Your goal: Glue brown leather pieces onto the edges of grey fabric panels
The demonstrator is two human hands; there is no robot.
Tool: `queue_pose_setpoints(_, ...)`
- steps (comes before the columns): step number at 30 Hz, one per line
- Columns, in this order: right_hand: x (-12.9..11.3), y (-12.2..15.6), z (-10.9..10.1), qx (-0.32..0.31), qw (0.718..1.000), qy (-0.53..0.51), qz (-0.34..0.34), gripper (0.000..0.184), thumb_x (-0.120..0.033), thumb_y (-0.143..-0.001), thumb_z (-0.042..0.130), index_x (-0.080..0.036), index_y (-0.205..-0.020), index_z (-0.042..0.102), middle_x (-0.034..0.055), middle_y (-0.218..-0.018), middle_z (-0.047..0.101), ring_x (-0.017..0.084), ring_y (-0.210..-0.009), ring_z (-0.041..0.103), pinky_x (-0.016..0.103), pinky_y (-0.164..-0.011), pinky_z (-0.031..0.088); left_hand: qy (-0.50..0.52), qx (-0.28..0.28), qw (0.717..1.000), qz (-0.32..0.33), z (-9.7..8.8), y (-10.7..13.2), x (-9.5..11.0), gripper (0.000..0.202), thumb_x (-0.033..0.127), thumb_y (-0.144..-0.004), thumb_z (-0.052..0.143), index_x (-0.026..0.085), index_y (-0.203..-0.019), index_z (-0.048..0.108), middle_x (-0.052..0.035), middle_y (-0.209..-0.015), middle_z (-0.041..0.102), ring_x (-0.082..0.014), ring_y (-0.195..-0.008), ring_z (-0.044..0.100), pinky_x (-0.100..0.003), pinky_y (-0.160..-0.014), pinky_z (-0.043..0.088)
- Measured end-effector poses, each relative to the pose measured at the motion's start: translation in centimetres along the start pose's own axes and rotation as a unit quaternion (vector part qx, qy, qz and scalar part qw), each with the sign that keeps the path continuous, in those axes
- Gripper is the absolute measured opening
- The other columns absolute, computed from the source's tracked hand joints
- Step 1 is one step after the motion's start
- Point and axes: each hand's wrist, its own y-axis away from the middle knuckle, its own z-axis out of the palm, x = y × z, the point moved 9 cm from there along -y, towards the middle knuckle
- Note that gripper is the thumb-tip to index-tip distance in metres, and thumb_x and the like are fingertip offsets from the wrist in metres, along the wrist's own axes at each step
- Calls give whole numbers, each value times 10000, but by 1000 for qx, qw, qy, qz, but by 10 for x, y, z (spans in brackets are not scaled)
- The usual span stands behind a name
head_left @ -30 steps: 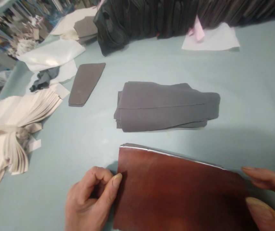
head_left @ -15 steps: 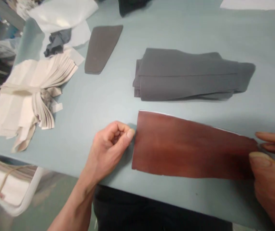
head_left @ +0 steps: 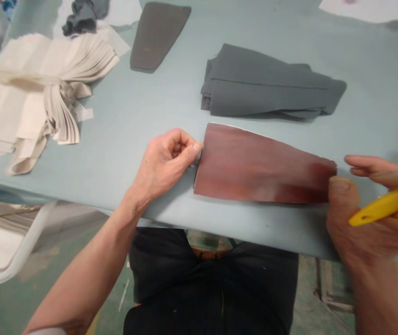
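A reddish-brown panel (head_left: 265, 167), looking like leather, lies near the table's front edge with its wider end to the left. My left hand (head_left: 171, 160) pinches that left edge between thumb and curled fingers. At the narrower right end is my right hand (head_left: 376, 209), its thumb against the panel's edge and its forefinger stretched just beyond it. A yellow handle (head_left: 382, 208) with a hole in its end is held in this hand; the tool's other end is hidden. Just behind the panel lies a folded stack of dark grey pieces (head_left: 272, 88).
On the left, a tied bundle of cream strips (head_left: 31, 93) spreads over the table. A dark brown tapered piece (head_left: 159, 37) and crumpled grey cloth (head_left: 85, 16) lie farther back. White paper (head_left: 366, 10) is at the back right. Below the table's left edge stands a white bin (head_left: 28, 246).
My view has tilted downward, so the table's things sit higher and my lap shows. The yellow handle has come fully into sight. My left hand keeps its place at the panel's edge.
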Motion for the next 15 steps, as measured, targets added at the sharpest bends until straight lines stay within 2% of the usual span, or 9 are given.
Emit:
queue_pose_setpoints(2, -29, -4, 4, -7, 996, 8, -85, 420, -469, -765, 939, -234, -1005, 686, 34, -822, 809, 253, -639, 742, 461, -694, 561, 6, 28, 999, 23, -5, 5, 1, 468, 641, -862, 824, 220, -817, 625, 21, -682, 592, -120, -576, 496, -283, -528, 401)
queue_pose_setpoints(4, -53, -6, 8, -23, 992, -6, -122, 485, -452, -750, 945, -216, -1070, 666, 58, -878, 822, 260, -686, 767, 403, -649, 546, -13, 40, 997, 60, -8, 12, 5, 499, 678, -823, 846, 226, -891, 644, 5, -757, 625, -130, -625, 525, -297, -573, 443)
queue_pose_setpoints(7, -75, -8, 14, -61, 991, -9, -120, 451, -415, -794, 922, -216, -1075, 630, 71, -961, 832, 254, -787, 801, 350, -645, 549, -79, 11, 987, 137, -4, 21, 14, 583, 733, -770, 859, 241, -1021, 670, -30, -912, 658, -155, -718, 545, -331, -655, 489)
queue_pose_setpoints(10, -83, -8, 23, -119, 989, -23, -86, 348, -374, -875, 866, -248, -1066, 603, 50, -1038, 827, 246, -896, 810, 355, -723, 576, -147, -34, 967, 206, 5, 28, 23, 680, 780, -714, 867, 255, -1102, 677, -75, -1082, 674, -201, -856, 589, -361, -737, 525)
queue_pose_setpoints(12, -86, -7, 30, -155, 985, -37, -72, 306, -342, -901, 845, -269, -1062, 595, 41, -1084, 819, 248, -947, 805, 374, -793, 596, -185, -48, 957, 220, 10, 30, 26, 738, 802, -683, 871, 253, -1136, 674, -93, -1159, 666, -237, -963, 625, -378, -811, 549)
queue_pose_setpoints(15, -90, -4, 36, -178, 980, -53, -77, 295, -284, -905, 836, -276, -1063, 587, 46, -1108, 812, 258, -978, 797, 395, -852, 610, -233, -45, 950, 205, 14, 29, 25, 781, 833, -685, 844, 246, -1170, 666, -110, -1224, 646, -278, -1077, 647, -402, -902, 559)
